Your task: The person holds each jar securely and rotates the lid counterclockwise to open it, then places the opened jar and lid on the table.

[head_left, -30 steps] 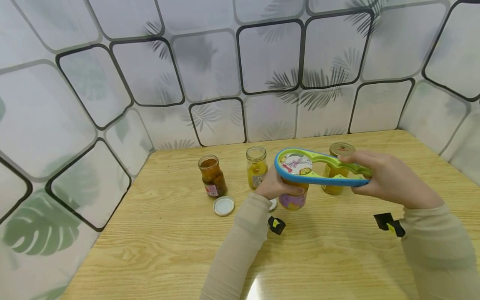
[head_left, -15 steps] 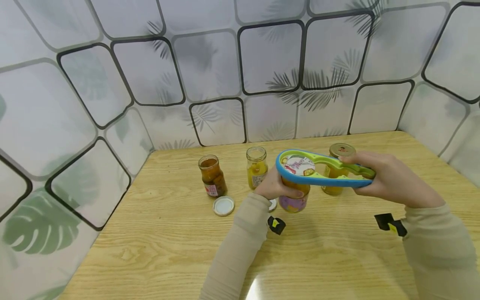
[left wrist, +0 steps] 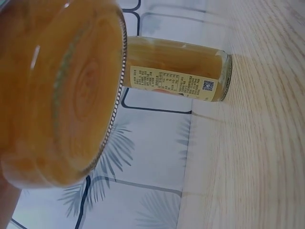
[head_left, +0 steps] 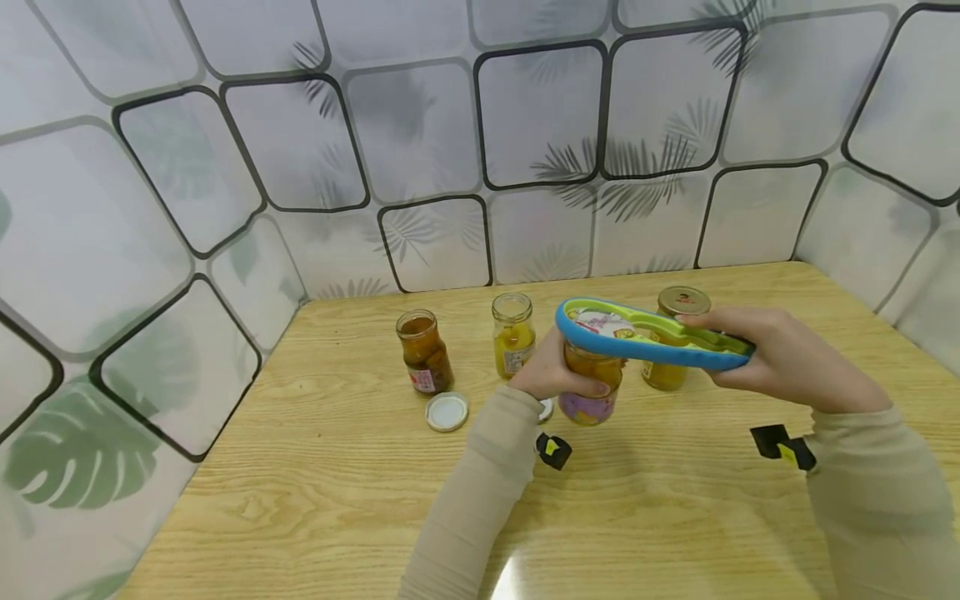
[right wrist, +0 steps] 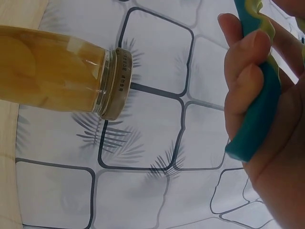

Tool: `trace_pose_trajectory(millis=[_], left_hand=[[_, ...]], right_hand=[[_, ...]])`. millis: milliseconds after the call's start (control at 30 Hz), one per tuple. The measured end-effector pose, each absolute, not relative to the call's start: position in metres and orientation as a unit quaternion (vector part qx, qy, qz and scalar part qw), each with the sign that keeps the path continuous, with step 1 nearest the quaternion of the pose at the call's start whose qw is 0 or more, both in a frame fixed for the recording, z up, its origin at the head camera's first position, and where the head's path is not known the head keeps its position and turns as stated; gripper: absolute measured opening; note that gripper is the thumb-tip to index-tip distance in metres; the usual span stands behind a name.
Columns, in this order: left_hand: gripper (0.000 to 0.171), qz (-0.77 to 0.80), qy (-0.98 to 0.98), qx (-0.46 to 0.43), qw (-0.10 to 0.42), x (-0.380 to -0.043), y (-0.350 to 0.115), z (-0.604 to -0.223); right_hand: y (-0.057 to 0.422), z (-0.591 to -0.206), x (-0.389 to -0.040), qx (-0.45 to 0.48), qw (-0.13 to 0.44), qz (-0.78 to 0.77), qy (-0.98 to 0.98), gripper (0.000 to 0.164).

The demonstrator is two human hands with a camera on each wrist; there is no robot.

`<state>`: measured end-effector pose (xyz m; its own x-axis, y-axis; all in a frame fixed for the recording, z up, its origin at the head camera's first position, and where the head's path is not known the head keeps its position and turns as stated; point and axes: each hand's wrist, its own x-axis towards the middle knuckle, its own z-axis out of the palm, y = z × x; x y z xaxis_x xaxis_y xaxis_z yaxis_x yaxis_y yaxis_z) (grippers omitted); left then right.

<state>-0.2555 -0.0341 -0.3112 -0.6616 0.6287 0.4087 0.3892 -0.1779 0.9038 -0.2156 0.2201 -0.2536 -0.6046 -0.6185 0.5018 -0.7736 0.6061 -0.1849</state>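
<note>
My left hand [head_left: 551, 371] grips a glass jar [head_left: 588, 407] with a purple label and a printed lid. In the left wrist view the jar's bottom [left wrist: 86, 95] shows large, raised off the table. A blue and green jar opener [head_left: 660, 350] lies across the top of this jar, its rounded end around the lid. My right hand [head_left: 795, 358] holds the opener's handle end. The right wrist view shows curled fingers [right wrist: 250, 83] around the blue handle [right wrist: 259, 121]. Behind the opener stands a yellow jar [head_left: 666, 375] with a gold lid.
An open jar of brown contents [head_left: 426, 354] and an open jar of yellow contents [head_left: 513, 337] stand on the wooden table [head_left: 300, 500]. One white lid [head_left: 447, 412] lies beside them; another [head_left: 546, 410] is partly hidden by my left wrist. A patterned wall backdrop [head_left: 420, 125] surrounds the table.
The opener has tilted, so more of its blue side faces me and its top looks narrower. It and the right hand have shifted slightly right. The left hand keeps its grip on the jar.
</note>
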Motion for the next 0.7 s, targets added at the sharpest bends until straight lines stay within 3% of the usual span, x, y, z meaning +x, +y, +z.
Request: trace_pose_trajectory(millis=[267, 700], left_hand=[[0.053, 0.672, 0.607, 0.413, 0.098, -0.2555, -0.0334, -0.3134], [0.05, 0.652, 0.634, 0.411, 0.064, -0.258, -0.0337, -0.3147]], right_hand=[[0.2192, -0.2544, -0.2148, 0.392, 0.165, 0.219, -0.878, 0.043], [0.2178, -0.2548, -0.2157, 0.393, 0.116, 0.253, -0.876, 0.03]])
